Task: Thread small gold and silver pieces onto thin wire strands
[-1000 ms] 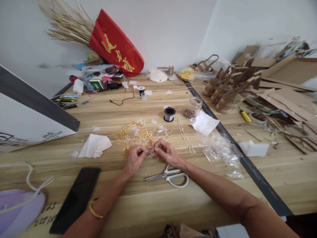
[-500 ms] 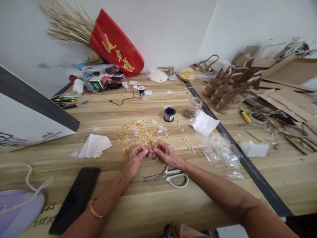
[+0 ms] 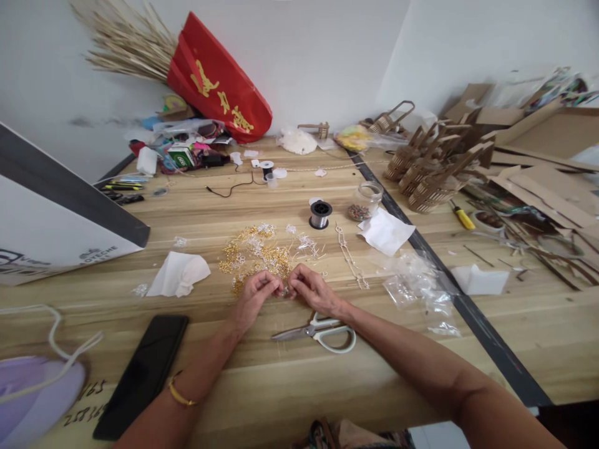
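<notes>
My left hand (image 3: 260,293) and my right hand (image 3: 311,288) face each other over the near edge of a loose pile of gold and silver beads (image 3: 255,249). Both are closed in a pinch, fingertips a little apart. Something tiny and shiny shows between them, too small to name. Just below my right hand lies a pair of scissors (image 3: 334,337) with pale handles, blades pointing left. Short silvery pins (image 3: 306,246) are scattered past the fingers, and a beaded chain (image 3: 349,257) stretches out on the right.
A wire spool (image 3: 320,215) and a glass jar (image 3: 367,198) of small beads stand behind the pile. White paper (image 3: 386,232) and clear plastic bags (image 3: 416,284) lie to the right. A black phone (image 3: 143,374) rests near my left forearm. Small woven baskets (image 3: 433,168) crowd the back right.
My left fingertips have drawn slightly left, widening the small gap between the hands. The right hand stays almost in place, and the items on the table have not moved.
</notes>
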`<state>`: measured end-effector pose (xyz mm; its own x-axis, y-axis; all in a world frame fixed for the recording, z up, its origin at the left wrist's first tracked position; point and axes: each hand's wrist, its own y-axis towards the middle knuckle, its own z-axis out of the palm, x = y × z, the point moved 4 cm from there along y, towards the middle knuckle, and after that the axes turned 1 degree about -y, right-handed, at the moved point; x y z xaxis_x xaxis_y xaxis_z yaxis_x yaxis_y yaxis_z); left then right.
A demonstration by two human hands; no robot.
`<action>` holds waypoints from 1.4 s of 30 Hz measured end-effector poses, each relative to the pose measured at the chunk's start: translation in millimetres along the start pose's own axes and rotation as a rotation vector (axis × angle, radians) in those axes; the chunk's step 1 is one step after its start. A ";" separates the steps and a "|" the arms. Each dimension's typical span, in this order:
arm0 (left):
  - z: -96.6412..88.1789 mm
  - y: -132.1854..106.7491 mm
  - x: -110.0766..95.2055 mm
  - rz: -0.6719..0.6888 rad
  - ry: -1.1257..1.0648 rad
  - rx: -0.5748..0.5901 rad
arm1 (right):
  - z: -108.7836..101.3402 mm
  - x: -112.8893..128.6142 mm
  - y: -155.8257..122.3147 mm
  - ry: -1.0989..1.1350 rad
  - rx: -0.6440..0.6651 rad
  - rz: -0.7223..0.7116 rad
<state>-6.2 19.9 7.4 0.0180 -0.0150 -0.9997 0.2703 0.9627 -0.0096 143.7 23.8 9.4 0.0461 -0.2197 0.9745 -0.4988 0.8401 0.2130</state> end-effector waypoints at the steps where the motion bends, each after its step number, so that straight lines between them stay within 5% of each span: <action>1: -0.2 0.0 -0.5 0.002 0.010 -0.002 | -0.1 0.2 -0.1 -0.002 0.000 0.001; 15: -2.7 -1.8 0.7 -0.037 -0.063 -0.068 | -0.9 -2.4 1.7 -0.029 -0.009 0.030; 22: -2.9 -2.5 -6.8 -0.002 0.130 -0.139 | -0.5 -3.5 1.8 0.012 -0.025 0.072; 42: 4.4 -3.7 -12.3 0.070 0.222 -0.069 | 0.7 -1.2 -0.6 -0.328 -0.053 -0.040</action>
<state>-3.2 15.4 19.9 -0.1795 0.1043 -0.9782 0.2088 0.9757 0.0658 143.3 23.2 8.0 -0.2207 -0.3941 0.8922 -0.4559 0.8503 0.2628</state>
